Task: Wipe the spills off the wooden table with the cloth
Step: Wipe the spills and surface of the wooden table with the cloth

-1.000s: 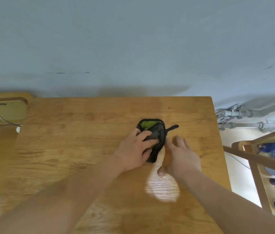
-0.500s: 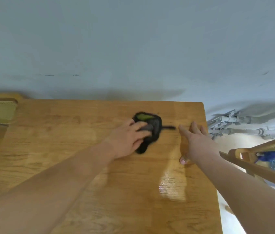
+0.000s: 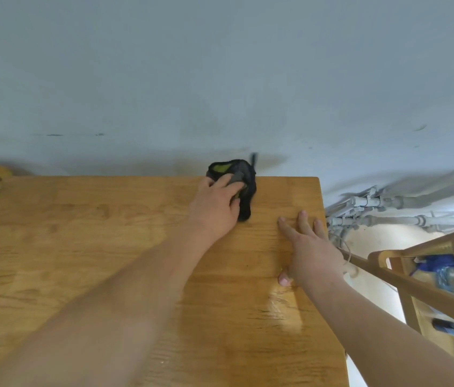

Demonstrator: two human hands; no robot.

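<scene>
- cloth (image 3: 248, 188): small wad, dark w/ a yellow-green patch. It sits at the far edge of the wooden surface (image 3: 80, 233), right of centre, partly past the edge and close to the grey wall (image 3: 220, 79).
- L hand (image 3: 214, 210) is on top of it, fingers (image 3: 227, 182) curled over the wad and pressing it down. Thumb not visible.
- R hand (image 3: 313, 251) lies flat on the surface, near-right of the cloth and apart from it. Its fingers (image 3: 302, 222) are spread, holding nothing.
- Handling (est.): light, soft, limp, bunches easily. A thin tail sticks up at the far side. Best held from above w/ palm on the bulk, so it doesn't unroll or drop off the far edge.
- Surface: varnished wood w/ visible grain, smooth, prob. slick when wet.
- glossy streak (image 3: 284, 305) by the R wrist: wet or glare, can't tell.
- Metal pipes (image 3: 373, 202) far right, by the wall.
</scene>
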